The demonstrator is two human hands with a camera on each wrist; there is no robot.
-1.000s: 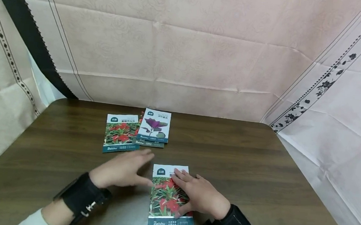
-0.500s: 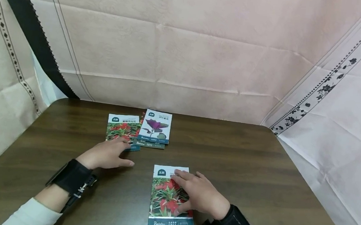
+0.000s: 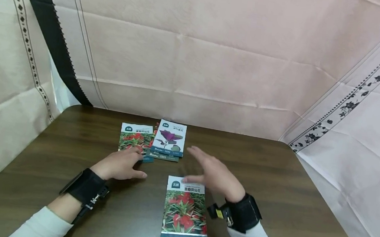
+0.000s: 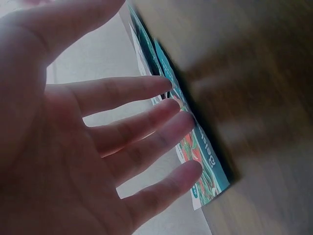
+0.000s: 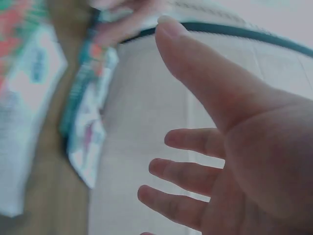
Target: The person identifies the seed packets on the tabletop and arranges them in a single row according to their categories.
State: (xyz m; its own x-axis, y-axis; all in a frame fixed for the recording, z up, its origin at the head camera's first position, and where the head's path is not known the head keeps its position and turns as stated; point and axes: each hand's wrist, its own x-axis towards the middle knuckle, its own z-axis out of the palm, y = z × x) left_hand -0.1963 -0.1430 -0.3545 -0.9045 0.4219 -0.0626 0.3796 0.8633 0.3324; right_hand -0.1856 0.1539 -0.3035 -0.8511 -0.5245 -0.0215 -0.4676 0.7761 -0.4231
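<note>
Carrier: the wooden table. Item one, we record, is the near red-flowered Beishu packet, flat, face up, toward the surface's near edge, which is out of view. Item two: the far red-flowered Beishu packet, by the far edge, closer to the far left corner than the far right. Items three and four, at item two's right: the purple-plant packet, lying over the partly covered packet. Left hand: fingers spread apart, tips at item two's lower part; whether they press, we cannot tell. Right hand: fingers and thumb apart, blurred, holding nothing, above the surface between item one and the far edge. Hazards, in our judgement: a pull on item two could drag item four along, as the two seem to overlap; a forward push could send items two to four over the far edge; thin, flat packets could defeat fingertips; a low sweep of the right thumb could skew item one.
</note>
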